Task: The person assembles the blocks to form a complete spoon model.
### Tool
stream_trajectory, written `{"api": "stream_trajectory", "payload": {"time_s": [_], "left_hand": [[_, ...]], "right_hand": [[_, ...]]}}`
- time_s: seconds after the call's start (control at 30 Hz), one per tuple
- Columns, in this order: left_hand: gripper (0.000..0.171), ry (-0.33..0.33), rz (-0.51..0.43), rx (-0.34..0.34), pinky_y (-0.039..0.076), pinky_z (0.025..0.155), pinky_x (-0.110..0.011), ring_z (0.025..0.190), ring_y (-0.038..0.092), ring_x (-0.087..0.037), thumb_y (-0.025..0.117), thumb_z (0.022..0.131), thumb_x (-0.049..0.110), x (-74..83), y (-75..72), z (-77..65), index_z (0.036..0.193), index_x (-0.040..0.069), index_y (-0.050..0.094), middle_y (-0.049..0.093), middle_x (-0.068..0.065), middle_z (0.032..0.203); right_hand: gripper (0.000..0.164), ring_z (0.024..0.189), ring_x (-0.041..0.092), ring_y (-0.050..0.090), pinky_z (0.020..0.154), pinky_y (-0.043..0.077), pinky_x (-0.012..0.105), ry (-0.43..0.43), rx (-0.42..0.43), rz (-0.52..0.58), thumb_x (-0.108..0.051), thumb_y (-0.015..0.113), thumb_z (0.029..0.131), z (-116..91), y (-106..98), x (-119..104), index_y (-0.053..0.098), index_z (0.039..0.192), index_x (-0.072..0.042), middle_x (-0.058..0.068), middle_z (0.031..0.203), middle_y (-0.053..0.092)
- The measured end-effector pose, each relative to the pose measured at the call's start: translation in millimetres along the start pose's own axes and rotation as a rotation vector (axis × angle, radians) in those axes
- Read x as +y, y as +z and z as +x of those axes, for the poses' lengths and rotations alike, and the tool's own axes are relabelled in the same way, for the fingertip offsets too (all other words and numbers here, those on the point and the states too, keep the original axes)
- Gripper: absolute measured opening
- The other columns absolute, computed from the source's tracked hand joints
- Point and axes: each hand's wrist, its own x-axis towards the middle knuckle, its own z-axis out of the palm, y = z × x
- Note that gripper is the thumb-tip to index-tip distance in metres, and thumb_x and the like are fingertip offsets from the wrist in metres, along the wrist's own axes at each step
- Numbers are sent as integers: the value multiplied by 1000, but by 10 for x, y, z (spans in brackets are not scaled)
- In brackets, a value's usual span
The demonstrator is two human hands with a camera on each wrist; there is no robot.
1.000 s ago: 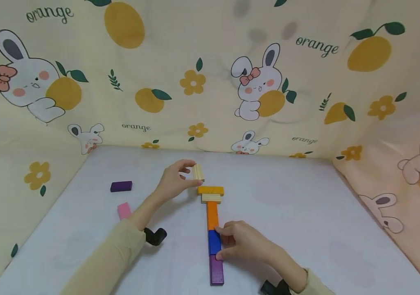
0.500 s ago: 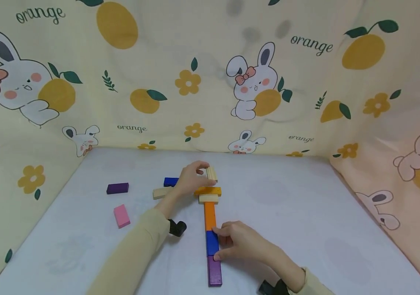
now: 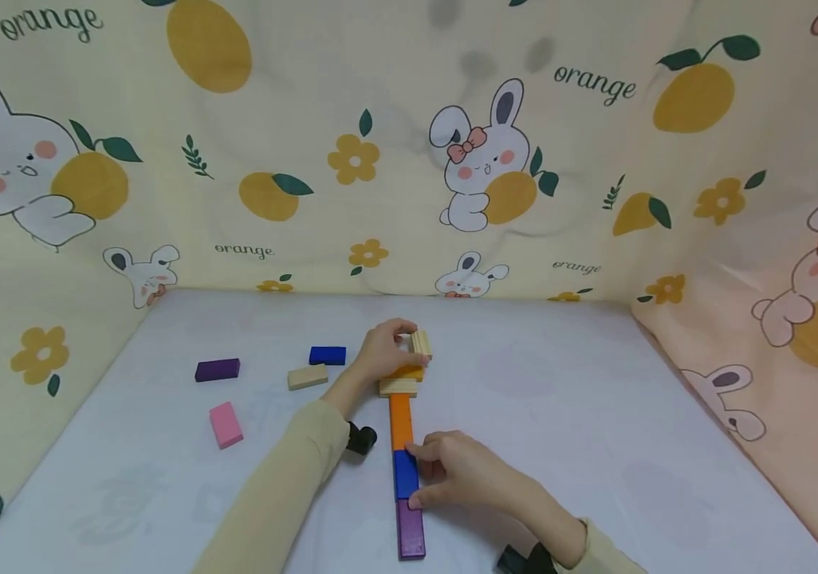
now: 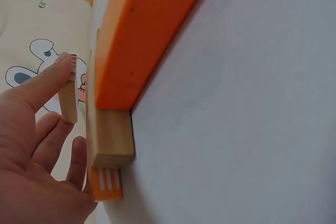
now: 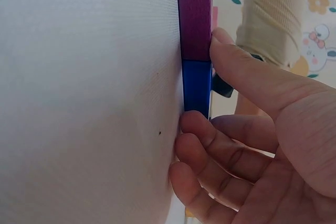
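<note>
My left hand (image 3: 379,352) pinches a plain wooden block (image 3: 420,343) between thumb and fingers, at the far end of a line of blocks. Below it in the head view lies a yellow-orange block (image 3: 410,372), partly covered by the hand. Nearer come a crosswise wooden block (image 3: 398,388), an orange block (image 3: 401,421), a blue block (image 3: 405,476) and a purple block (image 3: 411,532), end to end. My right hand (image 3: 469,472) holds the blue block, index finger at its far end and thumb by the purple joint. In the left wrist view the pinched wooden block (image 4: 68,100) stands apart from the row.
To the left lie a dark purple block (image 3: 218,370), a pink block (image 3: 226,425), a loose blue block (image 3: 327,355) and a loose wooden block (image 3: 307,377). A printed cloth (image 3: 395,199) hangs behind the white table surface (image 3: 560,414).
My left hand has moved right with the wooden block, over the yellow-orange block's far side. Loose blue and wooden blocks have come into sight behind the arm. The right hand keeps its place.
</note>
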Motion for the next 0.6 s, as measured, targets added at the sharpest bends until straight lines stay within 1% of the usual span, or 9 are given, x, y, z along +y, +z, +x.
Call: {"api": "stream_trajectory", "payload": {"time_s": [0.13,0.23,0.33,0.47,0.6], "left_hand": [[59,-27,-10,-7,45,98,-40,112,54,-29,86,77,30,-9,21,51,126,8,62,62,-5,124],[59,-59,3,-22,44,100,-40,114,53,-29,85,79,30,-17,27,73,127,7,61,62,-6,124],[57,-76,27,-41,43,101,-41,116,53,-28,83,81,30,-22,25,81,128,6,60,61,-7,125],[51,-73,43,-46,42,102,-41,118,53,-27,79,86,28,-34,20,76,128,5,60,61,-8,126],[46,-71,42,-34,42,103,-40,118,53,-26,77,87,24,-45,24,69,127,6,61,62,-8,125]], "right_hand": [[69,69,6,50,59,42,20,13,-9,5,-43,81,78,-2,-11,-5,62,130,-1,-12,77,53],[70,69,6,50,59,43,20,17,-13,6,-43,81,79,-3,-14,-11,62,131,-1,-12,77,53],[70,69,5,50,59,42,20,20,-12,1,-44,81,79,-7,-12,-15,62,131,-1,-12,77,53],[70,69,5,49,59,41,20,21,-10,-4,-44,81,78,-9,-6,-17,62,131,-2,-12,77,53],[71,68,4,48,58,41,20,21,-10,-6,-44,81,78,-9,-4,-21,62,131,-2,-12,77,53]]}}
